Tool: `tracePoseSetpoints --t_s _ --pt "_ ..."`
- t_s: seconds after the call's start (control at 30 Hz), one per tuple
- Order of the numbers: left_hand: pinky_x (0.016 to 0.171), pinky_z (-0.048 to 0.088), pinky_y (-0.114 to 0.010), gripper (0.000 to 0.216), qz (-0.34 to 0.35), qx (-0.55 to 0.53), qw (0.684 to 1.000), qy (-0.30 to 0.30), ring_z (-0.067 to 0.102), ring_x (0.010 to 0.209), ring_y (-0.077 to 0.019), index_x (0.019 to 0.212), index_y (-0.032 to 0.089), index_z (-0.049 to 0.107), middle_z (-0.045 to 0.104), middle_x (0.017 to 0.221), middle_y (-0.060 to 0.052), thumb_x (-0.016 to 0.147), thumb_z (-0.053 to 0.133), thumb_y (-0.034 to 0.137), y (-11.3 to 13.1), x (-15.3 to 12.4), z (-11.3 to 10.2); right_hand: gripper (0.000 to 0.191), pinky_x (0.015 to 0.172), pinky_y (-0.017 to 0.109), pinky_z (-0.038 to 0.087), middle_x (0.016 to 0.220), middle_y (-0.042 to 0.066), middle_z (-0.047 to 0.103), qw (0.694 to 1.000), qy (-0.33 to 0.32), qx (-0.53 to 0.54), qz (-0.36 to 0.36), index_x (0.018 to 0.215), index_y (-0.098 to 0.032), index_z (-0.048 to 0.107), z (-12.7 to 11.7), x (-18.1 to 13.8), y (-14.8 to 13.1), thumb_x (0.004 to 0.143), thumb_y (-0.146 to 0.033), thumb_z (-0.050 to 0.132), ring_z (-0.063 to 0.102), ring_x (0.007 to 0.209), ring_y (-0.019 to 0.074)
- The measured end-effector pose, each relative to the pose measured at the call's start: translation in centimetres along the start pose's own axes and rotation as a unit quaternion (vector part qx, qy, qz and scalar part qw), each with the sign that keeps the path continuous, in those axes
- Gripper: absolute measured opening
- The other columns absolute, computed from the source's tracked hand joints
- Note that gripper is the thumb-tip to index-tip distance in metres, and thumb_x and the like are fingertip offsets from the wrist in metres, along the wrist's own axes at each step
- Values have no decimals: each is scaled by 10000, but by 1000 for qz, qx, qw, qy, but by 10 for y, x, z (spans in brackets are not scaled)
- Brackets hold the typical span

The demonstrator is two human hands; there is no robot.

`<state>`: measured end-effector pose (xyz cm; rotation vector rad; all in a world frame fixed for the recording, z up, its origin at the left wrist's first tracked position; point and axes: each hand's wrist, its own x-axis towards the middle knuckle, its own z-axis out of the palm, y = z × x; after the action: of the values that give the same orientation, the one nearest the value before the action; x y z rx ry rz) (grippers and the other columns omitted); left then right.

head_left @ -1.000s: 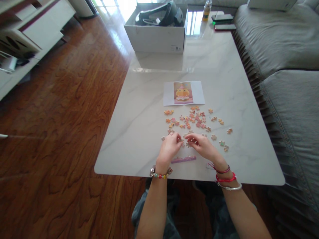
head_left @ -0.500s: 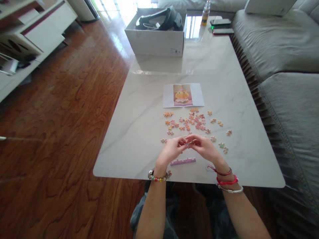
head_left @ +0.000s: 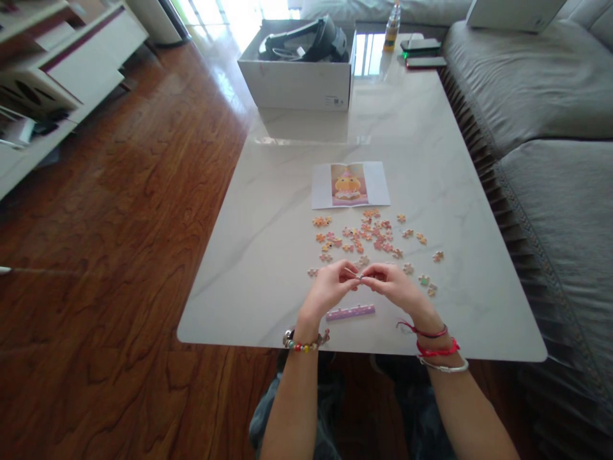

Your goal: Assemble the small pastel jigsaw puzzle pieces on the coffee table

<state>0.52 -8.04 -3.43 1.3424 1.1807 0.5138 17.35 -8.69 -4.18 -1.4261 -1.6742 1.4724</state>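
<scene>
My left hand [head_left: 329,287] and my right hand [head_left: 393,285] meet fingertip to fingertip just above the white marble table [head_left: 268,255], each pinching a small puzzle piece [head_left: 359,275] between them. Several loose orange and pink puzzle pieces [head_left: 371,235] lie scattered just beyond my hands. A short joined row of purple pieces [head_left: 350,312] lies on the table right under my wrists. A paper sheet with the reference picture [head_left: 349,184] lies flat past the pieces.
A white cardboard box [head_left: 299,80] with a black headset inside stands at the table's far end, beside a small bottle [head_left: 393,18] and two phones [head_left: 421,52]. A grey sofa [head_left: 541,115] runs along the right. Wooden floor and a white shelf unit [head_left: 57,70] lie left.
My hands lifted off the table and came together, pinching pieces between the fingertips. The camera view shifted slightly.
</scene>
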Motion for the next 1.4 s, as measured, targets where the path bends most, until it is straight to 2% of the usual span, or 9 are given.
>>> tracePoseSetpoints --t_s 0.2,0.5,0.6,0.73,0.83,0.97,1.13,1.23,1.4 --pt "599 456 -218 79 -10 117 990 77 587 640 -107 767 174 559 631 716 -6 715 528 224 1 -1 -7 189 526 225 394 644 18 604 1000 23 4 21 804 -143 623 -4 0 11 720 -289 536 514 568 109" --pt "628 459 -215 149 21 67 997 -13 585 659 -98 853 174 553 633 725 -12 745 485 248 -7 0 1 180 605 245 437 795 45 639 1000 -14 21 -12 869 -166 606 -2 0 11 725 -251 539 570 705 138" --pt "610 451 -206 166 23 82 996 -6 575 656 -95 872 183 558 629 741 -8 732 479 226 -6 -1 -1 208 584 234 441 825 46 631 999 -16 37 -11 932 -169 560 -4 -1 13 734 -205 506 569 693 123" --pt "590 437 -194 181 17 105 994 10 563 644 -90 858 188 579 623 743 -2 718 464 206 -4 -2 -7 210 558 225 451 853 43 606 1000 22 2 -14 914 -175 515 -3 -2 15 731 -121 427 579 649 102" --pt "589 429 -193 180 6 114 993 37 556 639 -89 842 183 578 616 730 1 717 450 202 -3 -3 -13 187 532 216 454 780 23 584 998 61 -27 -11 837 -170 499 1 -2 14 696 -79 415 590 604 99" --pt "599 418 -200 169 -9 142 988 60 548 648 -95 824 181 568 614 723 3 709 445 194 -4 -3 -16 159 563 225 466 654 -1 592 995 63 -71 -15 741 -171 545 3 -2 11 672 -66 448 591 582 108" --pt "579 406 -200 185 -12 166 985 54 537 627 -95 834 182 566 616 712 11 707 432 190 -6 -3 -16 238 588 219 474 788 31 620 996 51 -72 -31 823 -181 613 2 -2 13 702 -86 431 588 606 93" --pt "576 405 -199 193 -6 166 985 50 539 632 -97 840 183 566 617 714 11 708 426 191 -7 -3 -15 275 591 224 475 746 14 624 997 53 -63 -13 925 -190 581 1 -2 15 698 -102 453 582 593 96" --pt "599 414 -203 190 6 164 986 32 552 666 -105 821 185 571 618 730 4 707 420 181 -5 -2 -11 163 591 252 470 678 12 632 995 62 -78 9 828 -182 581 0 -2 15 702 -149 484 582 584 119"
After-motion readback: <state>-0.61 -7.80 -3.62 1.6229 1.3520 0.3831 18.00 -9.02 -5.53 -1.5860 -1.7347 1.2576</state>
